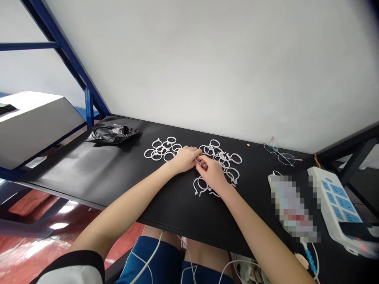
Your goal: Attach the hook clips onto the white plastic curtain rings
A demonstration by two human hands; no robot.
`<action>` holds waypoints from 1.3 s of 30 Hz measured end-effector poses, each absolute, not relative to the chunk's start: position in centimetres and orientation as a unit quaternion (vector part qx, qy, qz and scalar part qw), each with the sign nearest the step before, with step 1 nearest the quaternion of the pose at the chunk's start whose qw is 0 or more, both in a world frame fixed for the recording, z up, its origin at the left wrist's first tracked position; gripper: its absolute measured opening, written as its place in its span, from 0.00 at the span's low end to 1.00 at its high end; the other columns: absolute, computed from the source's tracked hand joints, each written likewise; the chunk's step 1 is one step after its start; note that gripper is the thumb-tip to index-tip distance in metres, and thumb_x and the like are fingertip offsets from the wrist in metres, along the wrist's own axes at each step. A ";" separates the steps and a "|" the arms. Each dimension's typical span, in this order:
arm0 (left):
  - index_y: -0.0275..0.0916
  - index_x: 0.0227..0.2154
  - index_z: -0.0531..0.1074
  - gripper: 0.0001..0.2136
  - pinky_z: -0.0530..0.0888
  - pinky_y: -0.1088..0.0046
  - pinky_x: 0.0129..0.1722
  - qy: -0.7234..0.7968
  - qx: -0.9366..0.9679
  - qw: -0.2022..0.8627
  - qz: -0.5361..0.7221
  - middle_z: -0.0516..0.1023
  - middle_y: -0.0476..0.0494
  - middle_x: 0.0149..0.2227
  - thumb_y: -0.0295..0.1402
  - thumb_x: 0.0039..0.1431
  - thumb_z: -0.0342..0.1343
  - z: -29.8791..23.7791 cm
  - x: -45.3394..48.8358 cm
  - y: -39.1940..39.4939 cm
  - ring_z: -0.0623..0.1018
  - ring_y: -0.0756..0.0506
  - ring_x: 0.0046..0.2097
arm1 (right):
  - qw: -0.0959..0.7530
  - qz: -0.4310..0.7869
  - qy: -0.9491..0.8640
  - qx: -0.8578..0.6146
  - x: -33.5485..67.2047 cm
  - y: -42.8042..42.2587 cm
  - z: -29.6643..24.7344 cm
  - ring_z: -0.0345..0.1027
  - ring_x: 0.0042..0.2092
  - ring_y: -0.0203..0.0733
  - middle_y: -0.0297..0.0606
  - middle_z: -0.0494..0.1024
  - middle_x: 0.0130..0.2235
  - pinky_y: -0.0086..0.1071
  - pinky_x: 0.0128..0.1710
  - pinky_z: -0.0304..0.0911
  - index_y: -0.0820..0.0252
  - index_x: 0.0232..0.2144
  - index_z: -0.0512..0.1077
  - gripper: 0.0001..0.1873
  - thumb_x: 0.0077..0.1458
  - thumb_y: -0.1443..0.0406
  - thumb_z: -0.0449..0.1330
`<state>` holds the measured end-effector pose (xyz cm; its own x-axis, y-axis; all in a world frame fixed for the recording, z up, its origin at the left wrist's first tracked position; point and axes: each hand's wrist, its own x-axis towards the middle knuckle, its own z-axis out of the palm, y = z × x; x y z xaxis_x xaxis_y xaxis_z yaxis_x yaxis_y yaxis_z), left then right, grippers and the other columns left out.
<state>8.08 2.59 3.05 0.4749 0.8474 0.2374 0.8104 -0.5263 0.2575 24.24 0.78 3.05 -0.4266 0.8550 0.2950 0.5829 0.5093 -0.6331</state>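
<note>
Both hands meet over the middle of the black table. My left hand [186,158] is closed, its fingertips against those of my right hand [211,170]. Between them they pinch a white plastic ring [197,161], mostly covered by the fingers. Left of my left hand lies a loose group of white rings [160,150], which look closed. Around my right hand spreads a second group of white rings [219,156] with small clasps. Some rings of this group, near my right wrist, have their ends apart.
A crumpled black plastic bag [112,134] lies at the back left. To the right are eyeglasses [286,159], a blurred-out phone [291,209] with a cable, and a white power strip [337,205]. A pale wall [213,63] rises behind the table; cables hang over my lap.
</note>
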 end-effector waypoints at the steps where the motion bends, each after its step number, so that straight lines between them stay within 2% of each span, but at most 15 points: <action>1: 0.38 0.34 0.67 0.06 0.67 0.69 0.40 0.484 0.857 0.054 0.170 0.75 0.45 0.34 0.25 0.55 0.47 3.1 8.1 2.6 0.75 0.45 0.37 | 0.303 0.225 -0.814 -0.441 24.2 0.8 3.1 0.62 0.24 0.33 0.30 0.70 0.24 0.27 0.28 0.56 0.57 0.35 0.73 0.07 0.55 0.65 0.56; 39: 0.38 0.34 0.67 0.07 0.67 0.69 0.40 0.485 0.858 0.052 0.158 0.75 0.44 0.35 0.25 0.55 0.46 3.3 8.1 2.5 0.74 0.45 0.36 | 0.300 0.218 -0.815 -0.445 24.1 0.6 3.3 0.63 0.25 0.34 0.32 0.72 0.25 0.28 0.29 0.57 0.58 0.35 0.73 0.08 0.55 0.65 0.55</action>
